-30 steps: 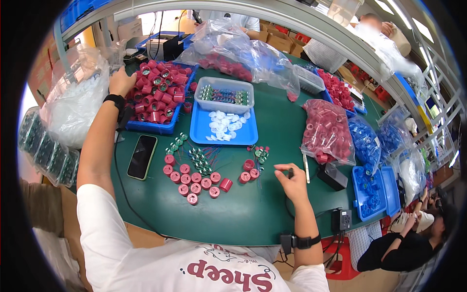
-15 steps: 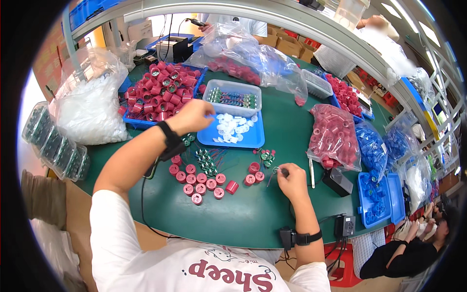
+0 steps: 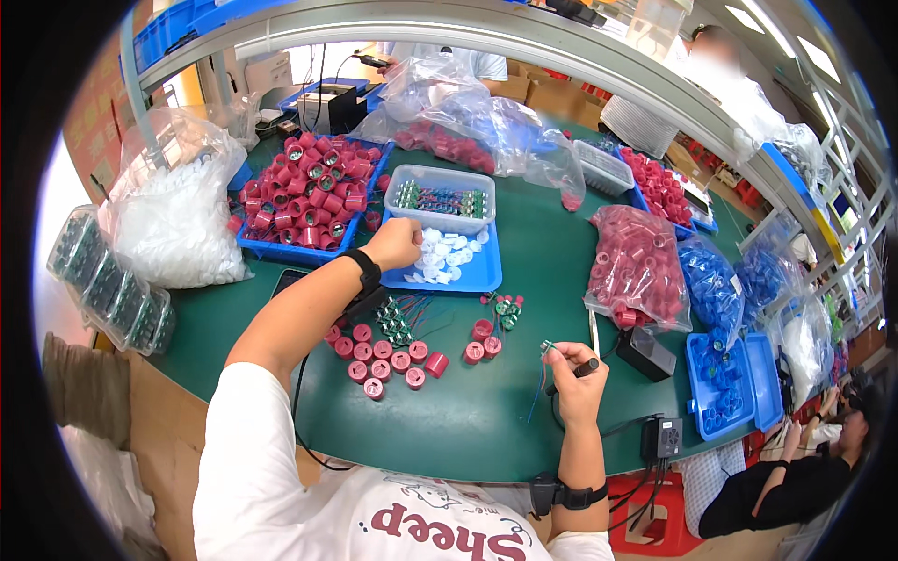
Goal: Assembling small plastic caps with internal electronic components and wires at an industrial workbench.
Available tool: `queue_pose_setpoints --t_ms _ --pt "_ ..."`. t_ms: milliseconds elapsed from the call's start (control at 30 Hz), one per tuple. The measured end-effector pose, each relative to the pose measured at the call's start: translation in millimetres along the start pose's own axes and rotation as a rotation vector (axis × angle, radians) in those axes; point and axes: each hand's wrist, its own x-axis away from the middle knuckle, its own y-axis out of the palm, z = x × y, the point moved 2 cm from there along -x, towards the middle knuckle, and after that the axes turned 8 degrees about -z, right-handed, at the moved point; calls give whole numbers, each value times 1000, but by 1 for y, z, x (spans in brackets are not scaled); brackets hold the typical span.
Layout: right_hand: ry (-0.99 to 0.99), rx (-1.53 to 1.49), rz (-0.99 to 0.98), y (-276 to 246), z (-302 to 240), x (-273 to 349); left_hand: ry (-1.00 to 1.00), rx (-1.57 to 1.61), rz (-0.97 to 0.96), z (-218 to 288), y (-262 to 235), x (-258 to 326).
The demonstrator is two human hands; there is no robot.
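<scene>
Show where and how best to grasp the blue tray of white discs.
Probably pinch the blue tray by its right rim, from the right: that raised edge is unobstructed; a tub hides the far end and the left grip crowds the left.

Bright ceiling lights (image 3: 745,19) glare at upper right, and fisheye distortion curves edges.

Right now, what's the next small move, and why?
Probably pinch one of the white discs with the left hand: it's close by them at the blue tray, its grip unclear, while the right hand holds a small green board and a dark tool.
</scene>
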Motion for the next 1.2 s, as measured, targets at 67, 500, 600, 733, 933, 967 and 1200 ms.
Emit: queue_pose_setpoints --t_ms 67,500,600,733,933,967,1200 --pt "4 -58 -10 4 0 3 -107 293 55 2 -8 9" --pt "184 -699 -157 42 0 6 -71 1579 -316 117 -10 98" --pt "192 -683 -152 41 -6 6 -36 1625 -339 132 0 102" --pt "213 -630 -128 41 -5 13 123 1520 -216 158 1 113" --pt "188 -675 -187 49 0 22 98 1458 -235 157 10 130" --pt "179 -663 -184 49 -3 22 105 1493 -213 158 10 130" --pt "114 -636 -197 51 -5 16 136 1439 -173 158 4 133"
